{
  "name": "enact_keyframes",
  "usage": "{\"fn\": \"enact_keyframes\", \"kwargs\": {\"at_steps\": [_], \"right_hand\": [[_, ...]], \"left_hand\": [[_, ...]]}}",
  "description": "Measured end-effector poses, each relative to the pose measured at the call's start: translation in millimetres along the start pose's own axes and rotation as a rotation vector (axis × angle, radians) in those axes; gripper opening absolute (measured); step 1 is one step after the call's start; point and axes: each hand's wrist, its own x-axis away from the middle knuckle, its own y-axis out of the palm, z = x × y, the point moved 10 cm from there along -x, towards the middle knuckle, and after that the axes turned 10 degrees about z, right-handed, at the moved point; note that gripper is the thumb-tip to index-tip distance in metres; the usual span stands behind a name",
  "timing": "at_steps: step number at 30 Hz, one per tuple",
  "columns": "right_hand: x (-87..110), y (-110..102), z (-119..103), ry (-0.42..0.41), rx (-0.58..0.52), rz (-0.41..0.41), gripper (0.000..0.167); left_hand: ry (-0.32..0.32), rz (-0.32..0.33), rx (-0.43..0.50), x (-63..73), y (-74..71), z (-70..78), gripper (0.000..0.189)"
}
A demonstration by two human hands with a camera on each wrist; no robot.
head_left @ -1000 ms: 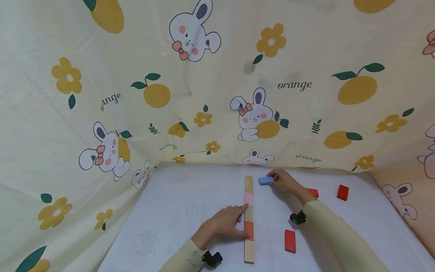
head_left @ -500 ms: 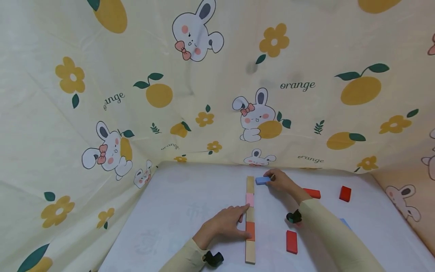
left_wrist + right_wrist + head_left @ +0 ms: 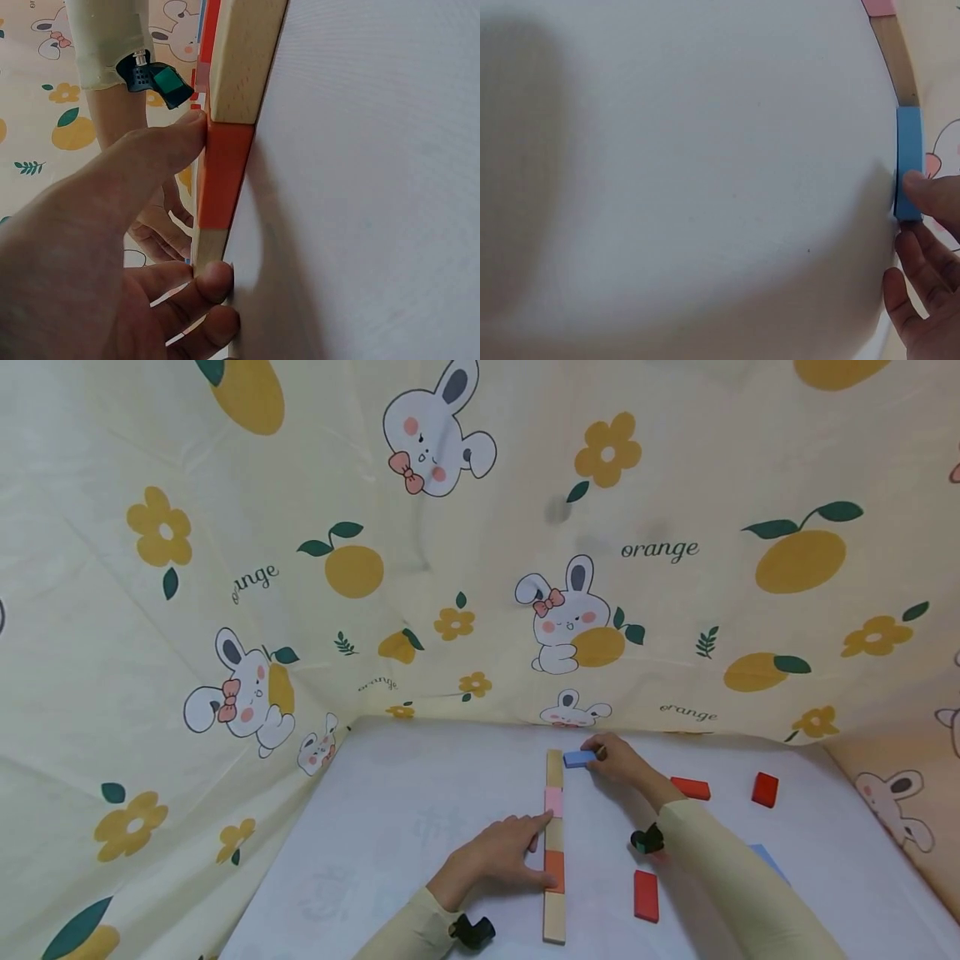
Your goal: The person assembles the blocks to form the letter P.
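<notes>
A straight row of flat blocks lies on the white table: a wooden block [image 3: 554,768] at the far end, then a pink block [image 3: 553,801], a wooden one, an orange block [image 3: 554,868] and a near wooden block [image 3: 554,918]. My left hand [image 3: 495,856] rests along the row's left side, index fingertip at the pink block and thumb at the orange one. Between thumb and fingers, my right hand [image 3: 621,764] pinches a blue block [image 3: 909,157]. It lies crosswise at the row's far end, right beside the far wooden block; whether they touch I cannot tell.
Loose red blocks lie to the right: one near the row [image 3: 646,896], one behind the right wrist [image 3: 690,788], one farther right [image 3: 765,790]. Part of a blue piece [image 3: 770,862] shows past the right sleeve. A patterned cloth [image 3: 465,635] hangs behind the table.
My right hand has moved the blue block left, up to the row's far end, where it now stays. The left hand has kept its place on the row.
</notes>
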Motion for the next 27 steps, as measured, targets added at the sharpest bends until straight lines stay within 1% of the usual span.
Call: {"fn": "enact_keyframes", "kwargs": {"at_steps": [2, 13, 21, 27], "right_hand": [[0.0, 0.6, 1.5, 0.009, -0.006, 0.001, 0.03], [-1.0, 1.5, -2.7, -0.021, -0.005, 0.003, 0.03], [-2.0, 4.4, 0.5, -0.002, -0.01, -0.007, 0.031], [-1.7, 4.7, -0.8, -0.011, -0.015, -0.011, 0.033]], "left_hand": [[-0.002, -0.002, 0.001, 0.3, 0.2, 0.2, 0.099], [0.016, 0.008, 0.001, 0.2, -1.4, 2.3, 0.099], [0.008, 0.006, -0.009, -0.1, 0.4, -0.1, 0.1], [0.013, 0.008, -0.012, 0.1, 0.0, 0.2, 0.1]]}}
